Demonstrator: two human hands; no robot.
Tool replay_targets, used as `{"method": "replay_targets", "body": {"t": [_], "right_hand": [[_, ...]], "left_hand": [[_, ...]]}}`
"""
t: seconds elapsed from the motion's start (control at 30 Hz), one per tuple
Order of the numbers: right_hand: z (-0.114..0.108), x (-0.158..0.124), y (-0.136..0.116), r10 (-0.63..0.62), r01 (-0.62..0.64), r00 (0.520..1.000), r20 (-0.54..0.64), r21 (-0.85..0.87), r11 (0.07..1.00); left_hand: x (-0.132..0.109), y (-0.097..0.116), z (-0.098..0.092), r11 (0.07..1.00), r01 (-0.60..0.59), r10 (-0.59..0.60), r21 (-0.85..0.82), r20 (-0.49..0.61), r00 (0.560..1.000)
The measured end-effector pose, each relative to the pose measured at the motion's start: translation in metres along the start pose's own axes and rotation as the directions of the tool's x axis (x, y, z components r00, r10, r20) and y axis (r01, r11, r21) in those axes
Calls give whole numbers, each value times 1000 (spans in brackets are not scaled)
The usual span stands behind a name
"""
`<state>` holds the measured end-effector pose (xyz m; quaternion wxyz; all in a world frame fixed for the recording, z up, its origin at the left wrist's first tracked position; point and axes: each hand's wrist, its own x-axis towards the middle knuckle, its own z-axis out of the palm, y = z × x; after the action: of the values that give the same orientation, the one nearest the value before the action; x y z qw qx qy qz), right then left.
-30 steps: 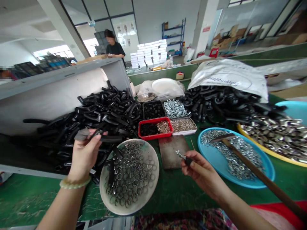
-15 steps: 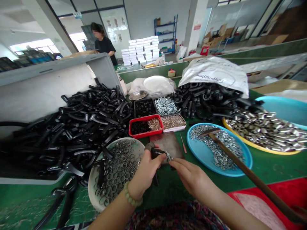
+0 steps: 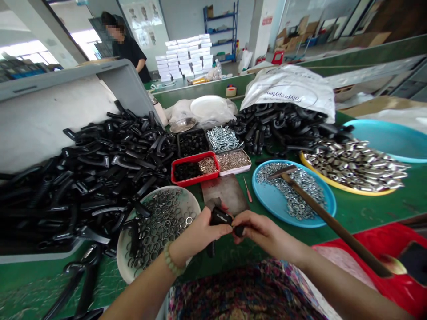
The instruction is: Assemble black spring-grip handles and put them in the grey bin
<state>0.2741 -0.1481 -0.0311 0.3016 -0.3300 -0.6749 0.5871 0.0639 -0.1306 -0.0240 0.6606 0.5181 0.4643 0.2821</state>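
Note:
A black plastic handle-like part (image 3: 220, 217) with white lettering is gripped by my left hand (image 3: 195, 231), its thumb along the near side. At the part's right end, the fingers of my right hand (image 3: 262, 226) are closed around its dark rounded tip. Any small piece between those fingertips is hidden. Both hands are over the near edge of a flat metal plate (image 3: 228, 191). Left of them stands a pale round tray (image 3: 120, 255) of metal rings. A screwdriver (image 3: 248, 191) with a pinkish handle lies beyond my right hand.
A blue tray (image 3: 271, 209) of nuts carries a hammer (image 3: 320, 213). Behind the plate are a red box (image 3: 195, 181), a tray of small rivet-like pieces (image 3: 233, 161) and screws (image 3: 223, 138). Black parts (image 3: 110, 173) spill from a grey crate (image 3: 133, 84) at left. A person (image 3: 128, 51) stands beyond.
My right fingers have closed around the part's right end, where shiny metal pieces showed before. Hands and part have come slightly nearer, off the plate's middle. The whole view has shifted.

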Motion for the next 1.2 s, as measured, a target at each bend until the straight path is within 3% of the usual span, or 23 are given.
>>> {"method": "replay_targets", "body": {"t": [0.1, 0.17, 0.37, 0.57, 0.63, 0.7, 0.8, 0.83, 0.87, 0.9, 0.93, 1.0, 1.03, 1.1, 1.2], "right_hand": [[2, 7, 5, 85, -88, 996, 27, 407, 909], [4, 10, 11, 103, -110, 994, 45, 540, 835], [12, 15, 17, 110, -81, 994, -10, 613, 786], [32, 23, 12, 236, -124, 968, -87, 651, 749], [30, 27, 7, 291, -176, 950, -115, 573, 801], [15, 39, -1, 296, -256, 955, -34, 413, 874], [-19, 85, -14, 180, -180, 984, -13, -136, 974], [-30, 107, -17, 68, -108, 992, -109, -418, 902], [-38, 132, -19, -34, -63, 992, -124, -697, 714], [-43, 157, -18, -53, -36, 996, -68, -885, 465], [-46, 181, -16, -45, -16, 998, -37, -920, 391], [-44, 221, -8, -12, 19, 1000, 16, -957, 290], [-42, 235, -3, 4, 33, 999, 35, -960, 278], [-38, 251, 8, 23, 60, 997, 67, -971, 233], [-39, 253, 18, 6, 85, 996, 88, -975, 204]], "left_hand": [[-3, -1, 5, 993, -93, 94, 71, -11, 995], [-3, -3, 11, 993, -110, 111, 36, -25, 993], [0, -5, 22, 942, -133, 104, -310, -108, 989], [-4, -5, 18, 953, -106, 87, -283, -77, 993], [-5, -6, 9, 985, -74, 69, -157, -39, 997], [-2, -5, -6, 996, -60, 63, 64, -46, 997], [14, -1, -27, 886, -118, 187, 448, -112, 976], [22, 0, -31, 806, -161, 258, 570, -93, 962], [32, 0, -33, 701, -206, 323, 683, -46, 945], [42, -1, -32, 577, -252, 371, 777, 25, 928], [51, -3, -30, 446, -288, 398, 848, 101, 912], [67, -11, -23, 241, -315, 406, 918, 200, 892], [72, -16, -19, 186, -316, 408, 930, 219, 886], [76, -25, -15, 156, -311, 421, 938, 221, 880], [73, -34, -14, 186, -283, 444, 941, 176, 879]]}}
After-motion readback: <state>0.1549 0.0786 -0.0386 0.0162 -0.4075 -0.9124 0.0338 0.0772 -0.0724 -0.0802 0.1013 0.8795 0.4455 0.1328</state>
